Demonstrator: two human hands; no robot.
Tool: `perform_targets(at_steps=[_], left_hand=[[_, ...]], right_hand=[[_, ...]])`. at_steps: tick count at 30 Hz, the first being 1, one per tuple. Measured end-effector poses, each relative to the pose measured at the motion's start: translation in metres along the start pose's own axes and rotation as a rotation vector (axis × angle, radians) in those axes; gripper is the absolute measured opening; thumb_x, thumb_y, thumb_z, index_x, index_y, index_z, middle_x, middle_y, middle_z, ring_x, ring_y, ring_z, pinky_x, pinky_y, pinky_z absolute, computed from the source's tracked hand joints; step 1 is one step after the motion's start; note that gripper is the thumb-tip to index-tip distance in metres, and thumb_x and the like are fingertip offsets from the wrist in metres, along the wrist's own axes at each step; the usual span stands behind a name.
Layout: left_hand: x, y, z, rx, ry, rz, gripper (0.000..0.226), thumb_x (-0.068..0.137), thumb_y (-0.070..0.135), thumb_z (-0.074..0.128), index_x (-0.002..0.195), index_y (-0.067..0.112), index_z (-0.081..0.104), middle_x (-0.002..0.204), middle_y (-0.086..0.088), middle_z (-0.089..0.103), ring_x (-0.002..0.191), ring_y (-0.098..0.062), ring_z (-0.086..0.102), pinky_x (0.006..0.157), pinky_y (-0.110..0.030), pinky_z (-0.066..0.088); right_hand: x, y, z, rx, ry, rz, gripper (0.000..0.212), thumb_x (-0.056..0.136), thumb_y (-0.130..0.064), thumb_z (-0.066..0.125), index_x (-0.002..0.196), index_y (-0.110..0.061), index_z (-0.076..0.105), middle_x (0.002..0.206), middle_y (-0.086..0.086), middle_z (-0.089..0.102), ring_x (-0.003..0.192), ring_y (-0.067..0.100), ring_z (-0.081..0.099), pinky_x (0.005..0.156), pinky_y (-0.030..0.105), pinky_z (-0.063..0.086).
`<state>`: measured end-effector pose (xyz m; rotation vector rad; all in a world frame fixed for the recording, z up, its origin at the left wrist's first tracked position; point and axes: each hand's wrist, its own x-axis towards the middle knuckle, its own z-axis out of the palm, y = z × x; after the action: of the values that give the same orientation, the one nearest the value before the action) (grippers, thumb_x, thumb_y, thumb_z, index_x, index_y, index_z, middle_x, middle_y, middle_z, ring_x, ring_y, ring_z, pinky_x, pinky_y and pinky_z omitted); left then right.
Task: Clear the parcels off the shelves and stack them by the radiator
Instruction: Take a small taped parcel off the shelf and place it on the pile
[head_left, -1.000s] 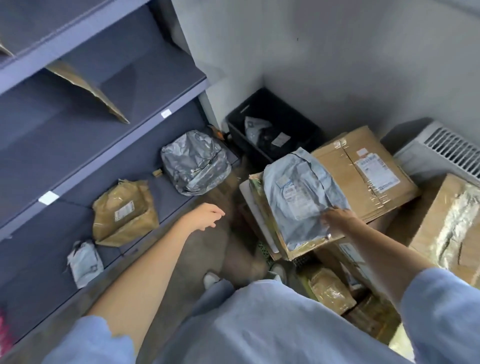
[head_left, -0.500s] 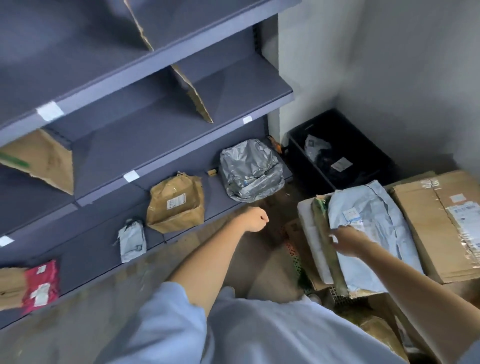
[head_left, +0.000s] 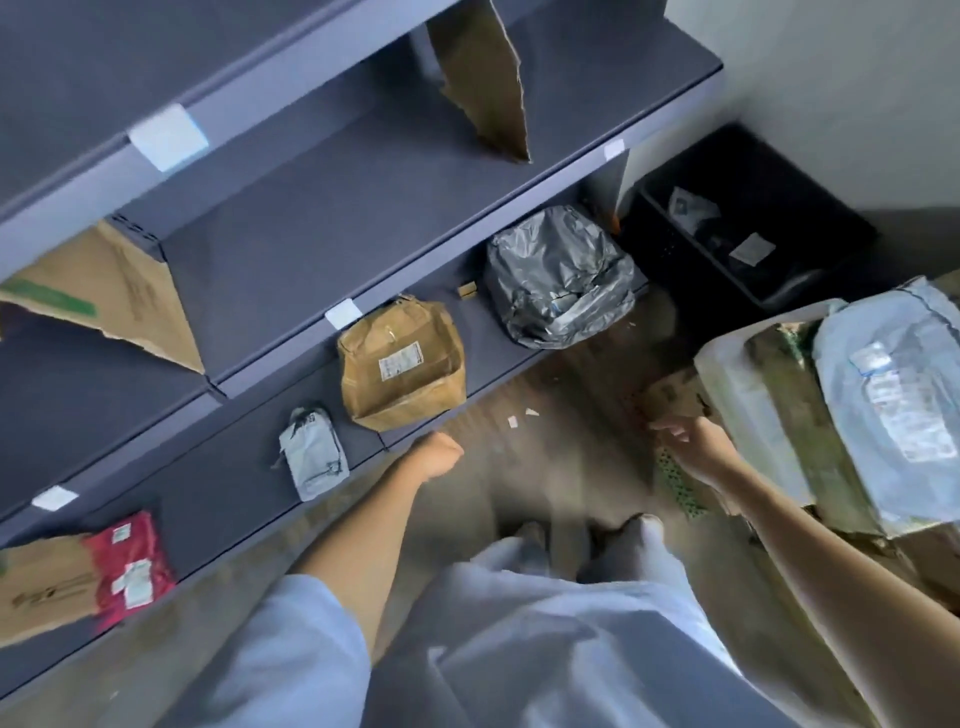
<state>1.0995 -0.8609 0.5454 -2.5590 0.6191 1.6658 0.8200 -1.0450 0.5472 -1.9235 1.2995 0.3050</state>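
On the bottom shelf (head_left: 223, 499) lie a silver-grey bag parcel (head_left: 561, 275), a brown paper parcel (head_left: 400, 364), a small grey pouch (head_left: 313, 452), a red pouch (head_left: 130, 566) and a cardboard mailer (head_left: 41, 587). My left hand (head_left: 436, 457) hovers as a loose fist just in front of the brown parcel, holding nothing. My right hand (head_left: 691, 441) hangs over the floor with fingers apart, empty. At the right, a pale blue bag parcel (head_left: 898, 395) rests on top of the stack of boxes (head_left: 748, 415).
Torn cardboard dividers (head_left: 483, 78) stand on the upper shelves (head_left: 332, 218). A black crate (head_left: 748, 218) with a few items sits in the corner by the wall. My feet (head_left: 587, 535) stand on the floor between shelf and stack. The radiator is out of frame.
My right hand has let go of the pale blue parcel, which stays on the stack, and drawn back. My view has swung left toward the shelves. My left hand has curled and neared the brown parcel.
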Motion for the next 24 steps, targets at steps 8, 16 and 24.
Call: perform_targets(at_steps=[8,16,24], left_hand=[[0.130,-0.047,-0.009,0.314,0.148,0.047,0.034,0.094,0.012,0.037,0.066,0.030,0.043,0.107,-0.016,0.055,0.100,-0.028,0.054,0.076,-0.034,0.041],[0.352,-0.076,-0.021,0.232,0.372,-0.123,0.073,0.087,0.004,0.048,0.149,0.022,0.013,0.157,-0.008,0.005,0.144,-0.030,0.011,0.114,-0.048,0.022],[0.436,-0.091,0.009,0.596,0.571,-0.079,0.031,0.091,0.018,0.053,0.121,0.009,0.052,0.125,-0.018,0.054,0.114,-0.039,0.055,0.088,-0.042,0.045]], right_hand=[[0.077,-0.006,0.113,0.297,-0.045,0.090,0.023,0.093,-0.008,0.050,0.107,-0.006,0.068,0.098,0.012,0.071,0.084,0.016,0.059,0.076,0.024,0.040],[0.216,0.041,0.245,0.719,0.013,0.182,0.025,0.097,-0.016,0.046,0.118,-0.011,0.058,0.101,0.007,0.063,0.093,0.014,0.056,0.085,0.029,0.044],[0.234,0.087,0.304,0.649,-0.026,0.279,0.035,0.094,-0.002,0.047,0.128,-0.009,0.050,0.108,0.009,0.062,0.098,0.017,0.055,0.078,0.009,0.043]])
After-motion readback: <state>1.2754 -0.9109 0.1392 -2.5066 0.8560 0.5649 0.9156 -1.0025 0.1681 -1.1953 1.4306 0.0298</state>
